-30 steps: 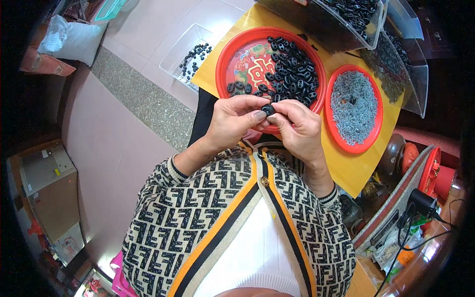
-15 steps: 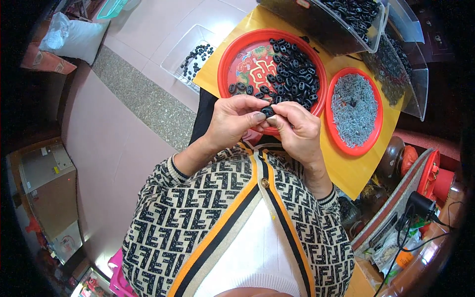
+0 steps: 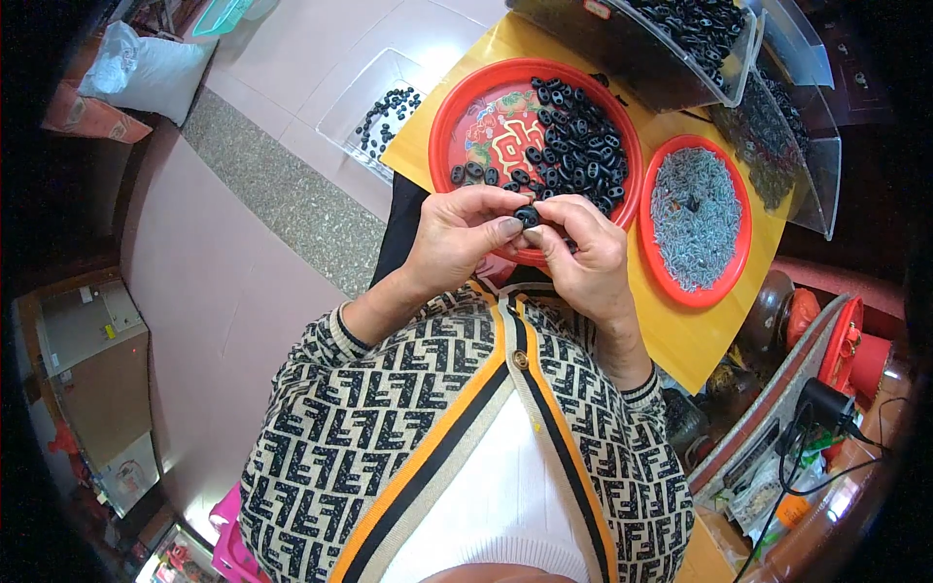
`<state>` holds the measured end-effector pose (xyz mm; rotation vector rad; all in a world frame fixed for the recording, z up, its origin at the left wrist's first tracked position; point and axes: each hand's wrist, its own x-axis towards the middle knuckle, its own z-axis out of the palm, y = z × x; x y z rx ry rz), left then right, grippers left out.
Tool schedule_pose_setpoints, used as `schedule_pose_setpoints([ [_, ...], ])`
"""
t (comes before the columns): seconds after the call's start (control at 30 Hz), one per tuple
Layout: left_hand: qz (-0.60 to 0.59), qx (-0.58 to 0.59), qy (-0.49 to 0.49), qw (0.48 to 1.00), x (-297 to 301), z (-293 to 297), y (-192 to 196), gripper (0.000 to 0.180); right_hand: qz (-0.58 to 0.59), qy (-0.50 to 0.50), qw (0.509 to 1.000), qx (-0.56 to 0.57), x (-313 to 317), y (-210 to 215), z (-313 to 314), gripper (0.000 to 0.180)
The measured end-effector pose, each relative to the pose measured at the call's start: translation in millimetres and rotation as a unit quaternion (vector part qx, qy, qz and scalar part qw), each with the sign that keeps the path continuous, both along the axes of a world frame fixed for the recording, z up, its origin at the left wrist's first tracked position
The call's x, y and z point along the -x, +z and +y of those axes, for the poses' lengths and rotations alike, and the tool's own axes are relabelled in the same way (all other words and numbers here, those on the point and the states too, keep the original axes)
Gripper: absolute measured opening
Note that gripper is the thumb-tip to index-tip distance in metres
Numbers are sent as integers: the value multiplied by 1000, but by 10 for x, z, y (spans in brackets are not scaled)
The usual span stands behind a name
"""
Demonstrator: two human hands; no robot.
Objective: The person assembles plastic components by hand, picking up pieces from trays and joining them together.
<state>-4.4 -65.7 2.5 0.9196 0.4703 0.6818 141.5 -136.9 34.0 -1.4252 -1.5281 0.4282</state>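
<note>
Between my fingertips is a small black plastic part (image 3: 527, 216), rounded, with its details mostly covered by the fingers. My left hand (image 3: 465, 231) pinches it from the left, thumb and index finger closed on it. From the right, my right hand (image 3: 586, 248) grips the same part between thumb and fingers. Both hands are over the near rim of a round red tray (image 3: 439, 117). Many black two-holed plastic parts (image 3: 583, 141) are heaped on the tray's right side, with a few scattered at its near left.
Right of the tray stands a red oval dish (image 3: 746, 209) of small silvery screw-like pieces (image 3: 695, 228). Clear bins (image 3: 671, 73) of black parts stand at the back right. A clear box (image 3: 350, 97) with black pieces lies left of the yellow tabletop (image 3: 671, 335).
Both hands stay in nearly the same place, still pinching the black part. Only a very slight shift of the fingers shows.
</note>
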Motion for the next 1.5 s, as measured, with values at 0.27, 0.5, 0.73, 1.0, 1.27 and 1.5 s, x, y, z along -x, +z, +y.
schedule_pose_setpoints([
  [0.27,14,-11,9,1000,5,-9,-1,20,29,-15,999,42,18,46,-12,21],
  [0.5,8,-18,0,1000,-5,-4,-8,21,25,-6,999,42,13,29,-21,21],
  [0.73,20,-27,-16,999,-14,-2,33,27,96,-2,992,87,-4,32,-43,20],
  [1.0,80,-73,19,994,2,3,22,25,328,-12,929,168,-190,41,-130,15],
  [1.27,141,-243,88,956,96,62,-14,22,308,-160,936,53,-1644,673,-187,13],
  [1.5,138,-243,81,957,78,65,-12,21,254,-153,955,28,-1481,644,-242,19],
])
